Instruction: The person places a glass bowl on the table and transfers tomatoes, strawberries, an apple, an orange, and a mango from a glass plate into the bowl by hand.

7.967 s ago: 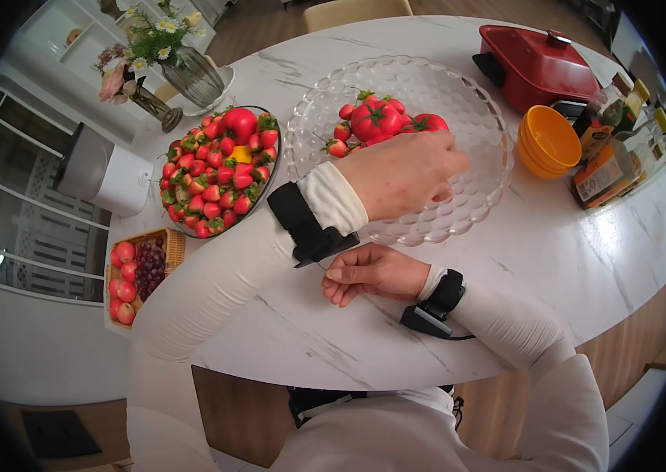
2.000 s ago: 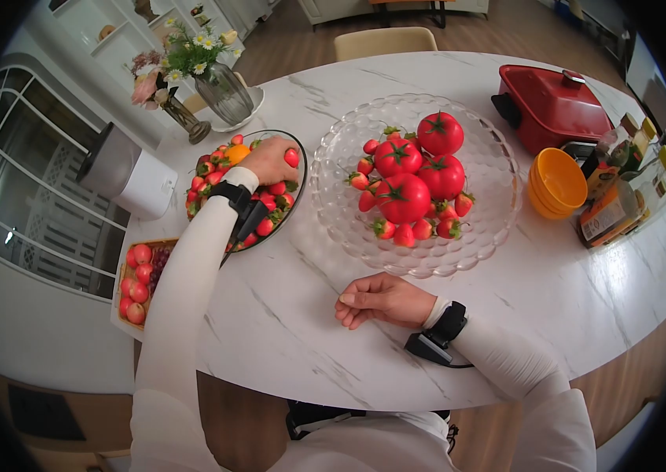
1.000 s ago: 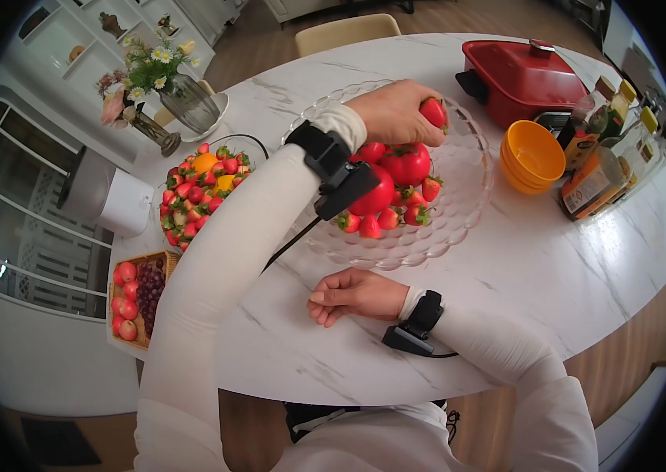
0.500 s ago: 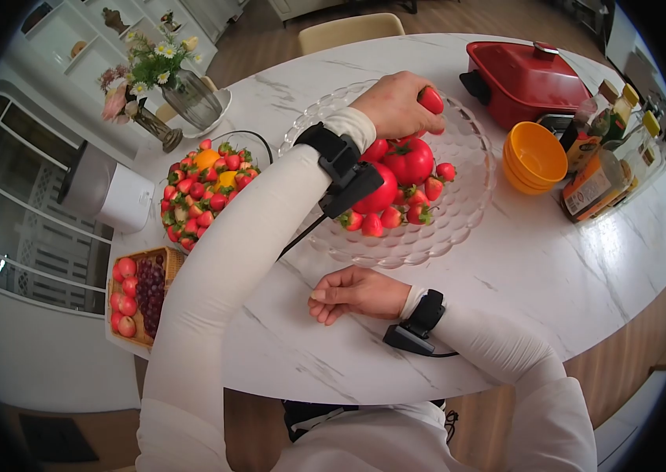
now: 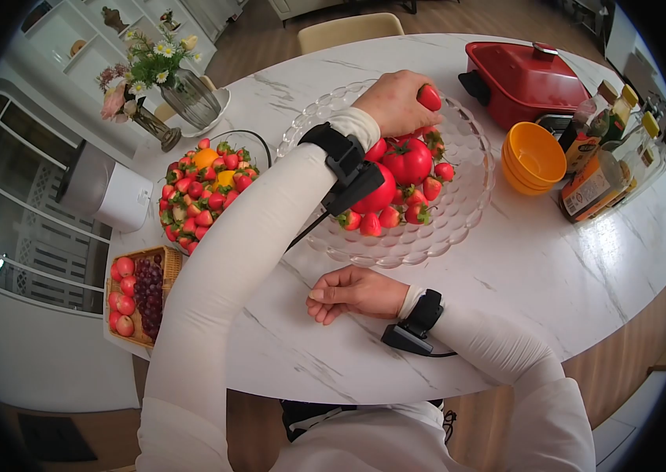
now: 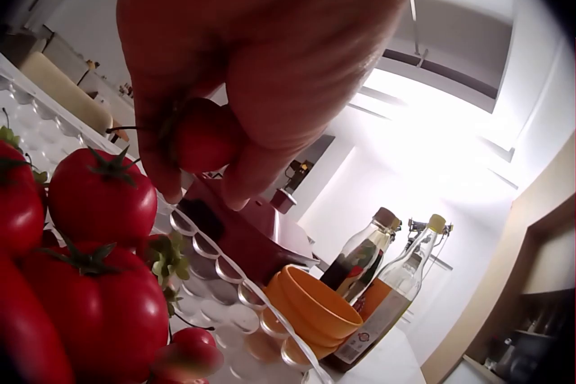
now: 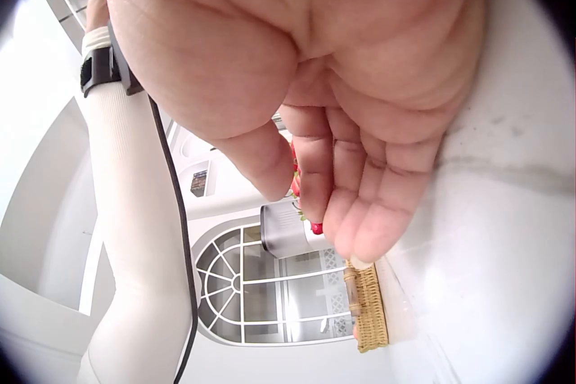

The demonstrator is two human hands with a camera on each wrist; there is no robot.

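In the head view my left hand [image 5: 398, 104] is over the far side of the clear scalloped plate [image 5: 459, 224], pinching a strawberry [image 5: 429, 97]. The left wrist view shows this strawberry [image 6: 205, 136] between thumb and fingers, its thin stem sticking out. Under and beside the hand lie large red tomatoes [image 5: 408, 161], with several small strawberries [image 5: 444, 171] around them; the hand and wrist hide part of the pile. My right hand [image 5: 360, 293] rests on the table near its front edge, fingers loosely curled and holding nothing, as the right wrist view also shows.
A plate heaped with strawberries [image 5: 195, 189] and a fruit basket [image 5: 172, 271] are at left, vases [image 5: 191, 101] behind. At right stand orange bowls [image 5: 535, 157], a red cooker [image 5: 533, 82] and bottles [image 5: 594, 189]. A dark cable hangs from the left wrist camera.
My left hand went from the strawberry plate to the clear plate. Since a second ago, more strawberries show at the right side of the tomatoes. My right hand stays on the table.
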